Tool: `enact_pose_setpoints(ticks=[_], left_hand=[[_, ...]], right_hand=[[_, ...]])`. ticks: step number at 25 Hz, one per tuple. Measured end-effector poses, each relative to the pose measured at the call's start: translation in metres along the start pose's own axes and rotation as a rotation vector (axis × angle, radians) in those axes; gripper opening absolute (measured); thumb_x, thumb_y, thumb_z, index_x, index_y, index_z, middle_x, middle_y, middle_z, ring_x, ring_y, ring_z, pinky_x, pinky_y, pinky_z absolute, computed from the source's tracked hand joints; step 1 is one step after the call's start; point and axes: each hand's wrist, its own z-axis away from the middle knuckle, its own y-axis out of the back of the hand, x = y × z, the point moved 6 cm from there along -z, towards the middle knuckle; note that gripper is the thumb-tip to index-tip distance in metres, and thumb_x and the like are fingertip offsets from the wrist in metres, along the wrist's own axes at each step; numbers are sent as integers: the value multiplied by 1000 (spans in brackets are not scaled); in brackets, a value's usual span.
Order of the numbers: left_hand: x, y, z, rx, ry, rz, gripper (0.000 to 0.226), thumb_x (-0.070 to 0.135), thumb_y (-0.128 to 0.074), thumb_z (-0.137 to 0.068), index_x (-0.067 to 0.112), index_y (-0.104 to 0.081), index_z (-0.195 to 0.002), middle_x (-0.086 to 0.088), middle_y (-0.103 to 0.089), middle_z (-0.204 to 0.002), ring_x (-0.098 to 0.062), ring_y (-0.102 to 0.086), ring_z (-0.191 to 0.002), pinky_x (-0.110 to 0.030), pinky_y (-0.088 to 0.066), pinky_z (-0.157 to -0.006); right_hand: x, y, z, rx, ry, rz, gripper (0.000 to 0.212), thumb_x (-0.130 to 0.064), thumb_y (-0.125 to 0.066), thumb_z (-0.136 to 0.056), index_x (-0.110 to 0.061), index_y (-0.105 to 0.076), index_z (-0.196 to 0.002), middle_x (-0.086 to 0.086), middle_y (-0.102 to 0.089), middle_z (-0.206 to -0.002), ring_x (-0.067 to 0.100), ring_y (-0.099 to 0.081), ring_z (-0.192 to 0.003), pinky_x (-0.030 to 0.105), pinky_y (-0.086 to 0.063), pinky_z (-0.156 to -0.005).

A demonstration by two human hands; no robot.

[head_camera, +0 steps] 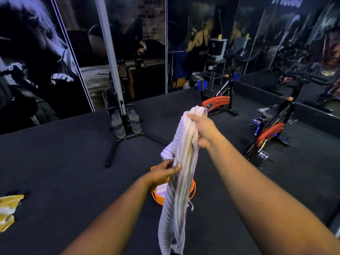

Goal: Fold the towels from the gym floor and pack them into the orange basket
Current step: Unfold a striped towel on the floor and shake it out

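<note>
Both hands are holding up one striped towel (181,162), pale pink and cream, bunched lengthwise and hanging in a long drape. The right hand (203,130) is gripping the towel near its top end, fingers curled round the bunched cloth, arm extended forward. The left hand (162,173) is pinching the towel lower down along its left edge, thumb and fingers closed on the fabric. The towel's lower end is hanging down toward the bottom of the view, a loose thread dangling off its right side.

The orange basket (192,190) is sitting on the dark gym floor (73,162) directly behind the hanging towel, mostly hidden by it; some pale cloth is showing inside. A yellow towel (8,208) is lying crumpled on the floor at far left, well apart from the basket. A rowing machine (125,124) is standing beyond, and two red exercise bikes (216,103) are standing to the right.
</note>
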Motion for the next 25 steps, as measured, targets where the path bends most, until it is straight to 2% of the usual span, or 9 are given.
enact_pose_setpoints(ticks=[4,6,7,9,11,14,17,22,25], left_hand=[[-15,4,-8,137,143,199,91,85,-45,-81,18,-47,-143,-15,-56,-133,-23,-47,-113,-44,-42,-104],[-31,-8,-10,117,248,99,76,74,-50,-87,23,-47,-144,-20,-53,-146,-52,-36,-139,-56,-36,-114],[-38,-13,-8,133,303,59,68,69,-53,-84,26,-53,-137,-16,-61,-139,-38,-58,-126,-53,-41,-112],[-45,-17,-7,186,372,102,63,60,-60,-81,16,-63,-127,-17,-70,-125,-24,-66,-106,-45,-52,-98],[-41,-26,-10,165,386,279,61,49,-74,-83,7,-64,-126,-24,-69,-123,-31,-69,-109,-50,-56,-95],[-21,-42,-13,88,315,328,34,27,-71,-92,2,-66,-114,-28,-69,-119,-34,-69,-109,-55,-53,-101],[-9,-45,-13,118,261,293,14,19,-55,-102,14,-68,-101,-9,-75,-95,-24,-72,-85,-40,-60,-83],[39,-16,-27,321,-16,559,20,22,-53,-105,17,-64,-89,-3,-69,-78,-17,-65,-72,-29,-55,-68],[78,-6,-32,318,-131,512,12,17,-52,-106,14,-63,-101,-8,-69,-86,-16,-66,-75,-29,-56,-70]], right_hand=[[-14,-13,6,-99,-14,-27,61,-14,-71,-92,2,-42,-143,22,-72,-100,32,-74,-87,51,-61,-85],[-20,-19,10,-124,-14,-18,60,-14,-71,-93,2,-42,-143,21,-72,-97,31,-74,-85,50,-59,-86],[-22,-22,12,-135,-19,-22,58,-14,-71,-93,2,-45,-142,19,-74,-94,30,-74,-82,49,-60,-84],[-25,-27,15,-166,-35,-33,52,-15,-73,-92,-2,-52,-138,18,-75,-92,29,-75,-81,48,-62,-82],[-26,-27,13,-179,-41,-10,46,-16,-76,-89,-2,-59,-130,19,-75,-97,30,-75,-85,47,-62,-82],[-17,-18,8,-113,-61,56,46,-18,-76,-91,-1,-59,-131,20,-74,-104,30,-76,-86,47,-62,-82],[-9,0,1,-25,-39,127,50,-25,-75,-93,-6,-54,-134,18,-74,-103,28,-76,-82,41,-62,-71],[41,39,30,-89,-159,562,52,-86,-60,-69,-43,-73,-96,-21,-74,-97,5,-72,-87,23,-55,-72],[86,46,46,-187,-61,725,26,-65,-68,-86,-42,-73,-97,-17,-77,-93,8,-72,-91,22,-55,-66]])
